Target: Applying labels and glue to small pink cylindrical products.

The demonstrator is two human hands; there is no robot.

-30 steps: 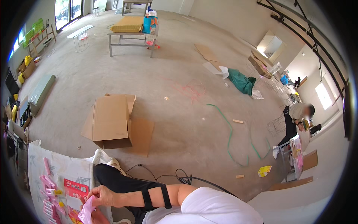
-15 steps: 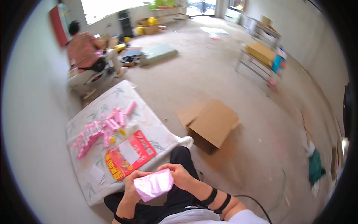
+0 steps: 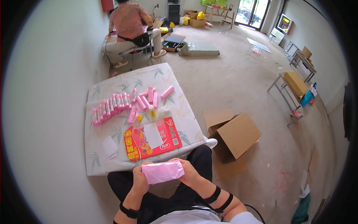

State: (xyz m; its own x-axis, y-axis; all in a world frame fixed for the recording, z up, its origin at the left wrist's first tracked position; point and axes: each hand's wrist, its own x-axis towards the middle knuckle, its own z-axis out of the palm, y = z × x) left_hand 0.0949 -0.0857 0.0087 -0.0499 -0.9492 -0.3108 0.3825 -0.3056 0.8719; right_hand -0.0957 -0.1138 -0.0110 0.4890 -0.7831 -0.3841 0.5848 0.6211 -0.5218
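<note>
Over my lap, at the table's near edge, I hold a folded pink plastic bag [image 3: 163, 172], shiny and roughly rectangular. My left hand [image 3: 139, 180] is closed on its left end, and my right hand [image 3: 191, 173] grips the right end. On the table beyond lie several pink rolls with pale labels [image 3: 112, 107] in a slanting row. More plain pink rolls [image 3: 142, 102] lie loose to their right. A small bottle with yellow contents [image 3: 152, 112] stands among them, near a yellow cap [image 3: 139, 118]. Closer to me is a red and yellow printed sheet [image 3: 169, 130], with white paper [image 3: 153, 135] on top.
The table [image 3: 108, 168] has a leaf-patterned white cloth; paper slips [image 3: 110, 146] lie at its left. An open cardboard box [image 3: 238, 136] sits on the floor to the right. A person [image 3: 130, 22] sits beyond the table, facing away. Metal stands [image 3: 285, 89] are farther right.
My view has swung, so the table and the seated person appear farther right in it. The pink bag in my hands is now held more level and stretched wider.
</note>
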